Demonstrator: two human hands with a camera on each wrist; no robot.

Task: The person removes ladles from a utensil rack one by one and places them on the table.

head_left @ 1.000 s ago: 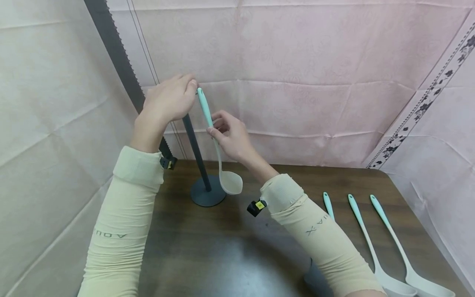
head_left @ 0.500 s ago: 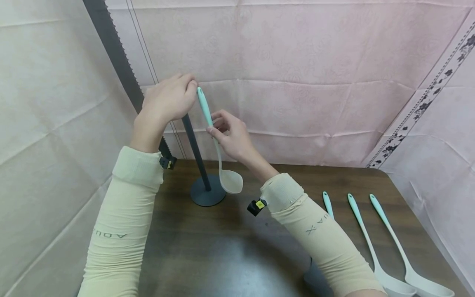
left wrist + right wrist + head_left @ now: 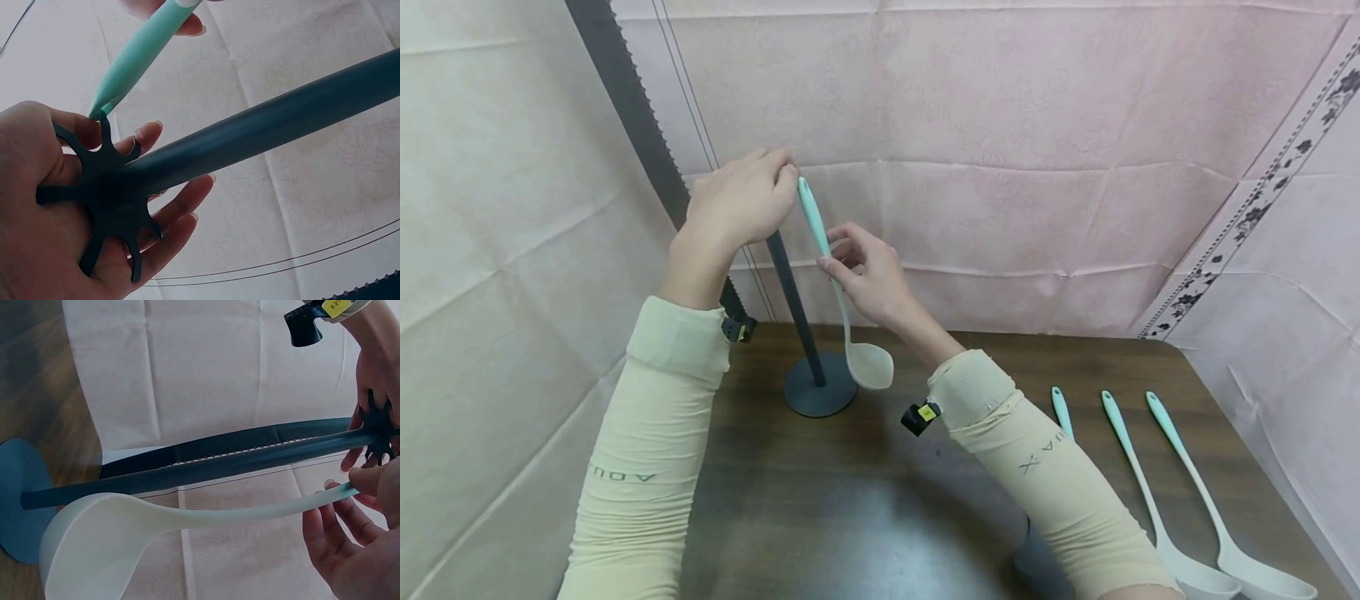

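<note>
Hanging nearly upright, bowl down, the spoon (image 3: 842,292) has its mint tip at a prong of the stand (image 3: 796,308) top, apparently touching it. The right hand (image 3: 868,279) pinches the handle mid-length from the right; the left hand (image 3: 741,200), fingers curled, grips the stand's pronged head. Three more spoons (image 3: 1150,500) lie on the surface (image 3: 865,500), well right.

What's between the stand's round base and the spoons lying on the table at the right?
In the head view, the person's right forearm sleeve crosses that stretch between the base and the spoons; the bowl of the held spoon hangs beside the base. The rest is bare table.
</note>
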